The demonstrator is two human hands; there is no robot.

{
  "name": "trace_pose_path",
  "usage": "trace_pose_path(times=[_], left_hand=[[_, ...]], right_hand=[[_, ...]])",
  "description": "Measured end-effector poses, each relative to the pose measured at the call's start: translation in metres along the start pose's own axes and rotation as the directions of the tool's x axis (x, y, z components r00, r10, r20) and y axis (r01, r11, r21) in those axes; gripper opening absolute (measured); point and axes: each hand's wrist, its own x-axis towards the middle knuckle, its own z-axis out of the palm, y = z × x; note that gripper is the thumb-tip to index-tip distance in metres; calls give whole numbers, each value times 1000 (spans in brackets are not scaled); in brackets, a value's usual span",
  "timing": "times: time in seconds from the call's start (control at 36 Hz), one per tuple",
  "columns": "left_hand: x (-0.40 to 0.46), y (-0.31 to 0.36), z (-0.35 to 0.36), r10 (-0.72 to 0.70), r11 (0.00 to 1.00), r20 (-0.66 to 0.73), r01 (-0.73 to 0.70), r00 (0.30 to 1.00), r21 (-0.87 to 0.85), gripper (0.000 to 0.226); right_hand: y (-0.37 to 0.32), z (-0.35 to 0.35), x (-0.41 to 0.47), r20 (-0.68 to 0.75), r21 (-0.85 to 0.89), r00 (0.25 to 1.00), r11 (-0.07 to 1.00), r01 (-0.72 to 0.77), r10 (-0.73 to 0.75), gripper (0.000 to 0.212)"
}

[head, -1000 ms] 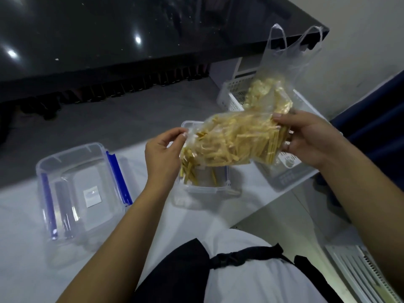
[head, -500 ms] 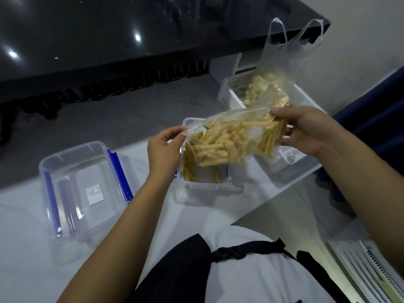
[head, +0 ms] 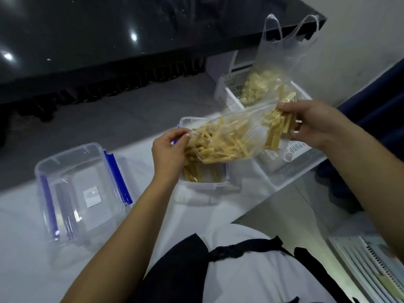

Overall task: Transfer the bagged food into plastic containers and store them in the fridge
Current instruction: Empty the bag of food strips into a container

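A clear plastic bag (head: pixel 229 141) of pale yellow food sticks (head: pixel 220 143) is being held tilted above the middle of the white tabletop (head: pixel 21 248), its lower mouth end hanging over an open clear plastic container (head: pixel 205 182). The left hand (head: pixel 168 152) is pinching the bag's mouth edge, grip narrow on the film; the right hand (head: pixel 312 123) is closing its grip around the raised, closed end of the bag. The container beneath is sitting on the tabletop and is already holding a layer of the same yellow sticks along its floor. To the left, well apart, a second clear container (head: pixel 80 193) with blue clasps is standing open, showing only a small white label on its base. At the far right, a white perforated basket (head: pixel 231 95) is resting at the tabletop's corner and is carrying a clear handled carrier bag (head: pixel 286 55) holding pale, chunkier food pieces (head: pixel 255 88); the bag's handles are standing upright. The dark surface behind the tabletop is reflecting ceiling lights.
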Motion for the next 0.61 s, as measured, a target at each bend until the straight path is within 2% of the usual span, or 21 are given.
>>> trace_pose_path(times=[0.08, 0.14, 0.22, 0.33, 0.47, 0.56, 0.61], left_hand=[[-1, 5, 2, 92, 996, 28, -93, 995, 6, 11], [1, 9, 4, 68, 997, 52, -69, 996, 21, 10], [1, 13, 5, 39, 999, 40, -39, 998, -10, 11], [-2, 25, 4, 169, 985, 85, -166, 982, -41, 11], [1, 22, 7, 113, 994, 94, -113, 989, -3, 13], [-1, 23, 5, 186, 982, 87, -187, 979, 6, 10], [2, 21, 4, 167, 984, 88, -171, 982, 39, 10]], right_hand=[[2, -7, 0, 24, -3, 999, 999, 42, -42, 25], [-1, -7, -2, 55, -5, 996, 998, 70, -70, 20], [3, -6, -3, 7, -7, 999, 999, 36, -36, 13], [0, -12, -8, 30, -17, 994, 994, 104, -103, 20], [-1, -12, -10, -16, -2, 996, 996, 88, -88, 11], [-3, -17, -13, 6, -9, 993, 993, 117, -116, 13], [-7, -18, -15, 12, 6, 991, 992, 130, -130, 18]])
